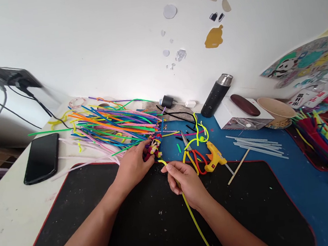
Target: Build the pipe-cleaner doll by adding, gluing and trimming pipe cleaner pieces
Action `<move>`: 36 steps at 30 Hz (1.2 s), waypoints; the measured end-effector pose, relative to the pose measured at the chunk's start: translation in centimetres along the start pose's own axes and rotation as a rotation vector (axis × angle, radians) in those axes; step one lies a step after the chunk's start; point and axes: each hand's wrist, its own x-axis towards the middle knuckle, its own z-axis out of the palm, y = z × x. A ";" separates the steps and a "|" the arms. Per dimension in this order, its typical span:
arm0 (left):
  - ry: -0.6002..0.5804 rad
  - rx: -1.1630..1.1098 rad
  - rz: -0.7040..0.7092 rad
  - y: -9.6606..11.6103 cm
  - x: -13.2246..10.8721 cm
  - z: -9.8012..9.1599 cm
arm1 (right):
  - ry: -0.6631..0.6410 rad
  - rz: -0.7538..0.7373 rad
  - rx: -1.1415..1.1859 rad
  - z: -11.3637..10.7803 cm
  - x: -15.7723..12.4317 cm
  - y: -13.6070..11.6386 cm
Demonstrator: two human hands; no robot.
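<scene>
My left hand (134,164) is closed around the side of a small pipe-cleaner doll (156,144) with a panda-like head and red, yellow and purple parts. Some of the doll is hidden behind my fingers. Just to the right, my right hand (185,180) pinches a long yellow pipe cleaner (194,216) near its bent upper end. That end points toward the doll, and the rest hangs down across the black mat (140,224). Beyond my left hand lies a heap of many-coloured pipe cleaners (116,122).
Right of my hands lie red-and-yellow-handled scissors or pliers (196,160), a yellow glue gun (214,157), a wooden stick (238,167) and glue sticks (257,146). A black thermos (216,97) leans near a white box (243,116). A phone (41,158) lies at left.
</scene>
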 end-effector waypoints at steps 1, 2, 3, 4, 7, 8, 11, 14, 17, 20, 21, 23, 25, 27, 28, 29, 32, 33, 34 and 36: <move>-0.006 -0.029 -0.022 0.0 0.0 -0.1 | -0.002 0.001 -0.002 0.0 0.0 0.0; -0.010 -0.061 -0.045 0.0 0.1 -0.2 | -0.003 0.001 -0.005 0.0 0.0 0.0; -0.013 -0.098 -0.069 0.0 0.1 -0.2 | -0.005 0.002 -0.010 0.0 0.0 0.0; -0.014 -0.139 -0.093 0.0 0.1 -0.3 | -0.005 0.002 -0.018 0.0 0.0 0.0; -0.006 -0.331 -0.159 -0.3 0.3 -0.7 | -0.006 -0.010 -0.053 -0.1 0.1 -0.1; -0.001 -0.442 -0.183 -0.3 0.4 -0.9 | -0.008 -0.017 -0.071 -0.2 0.1 -0.2; 0.024 -0.887 -0.270 -0.3 0.7 -1.5 | -0.019 -0.054 -0.159 -0.4 0.2 -0.6; 0.067 -1.279 -0.354 0.0 0.9 -2.2 | -0.026 -0.105 -0.293 -0.4 0.3 -1.1; 0.101 -1.511 -0.421 0.2 0.9 -2.5 | -0.015 -0.161 -0.452 -0.2 0.5 -1.5; 0.103 -1.598 -0.480 0.2 0.8 -2.4 | 0.022 -0.251 -0.649 0.0 1.1 -1.9; 0.095 -1.612 -0.491 0.1 0.8 -2.3 | 0.038 -0.281 -0.710 0.0 1.4 -2.1; 0.076 -1.634 -0.493 0.0 0.8 -2.2 | 0.067 -0.329 -0.814 0.0 2.0 -2.2; 0.052 -1.648 -0.480 0.1 0.7 -2.1 | 0.089 -0.377 -0.904 0.0 2.5 -2.3; 0.032 -1.654 -0.463 0.3 0.6 -2.2 | 0.101 -0.426 -0.981 0.0 2.9 -2.3; 0.025 -1.652 -0.456 0.3 0.6 -2.2 | 0.106 -0.450 -1.015 0.0 3.0 -2.3; 0.021 -1.647 -0.453 0.4 0.5 -2.3 | 0.111 -0.471 -1.045 -0.1 3.2 -2.2; 0.015 -1.626 -0.455 0.6 0.3 -2.3 | 0.150 -0.520 -1.105 -0.4 3.2 -2.2; 0.015 -1.616 -0.454 0.6 0.3 -2.3 | 0.173 -0.532 -1.105 -0.6 3.1 -2.2; 0.016 -1.607 -0.448 0.6 0.3 -2.3 | 0.200 -0.539 -1.091 -0.9 2.9 -2.2; 0.023 -1.588 -0.439 0.7 0.2 -2.2 | 0.261 -0.537 -1.022 -1.8 2.1 -2.3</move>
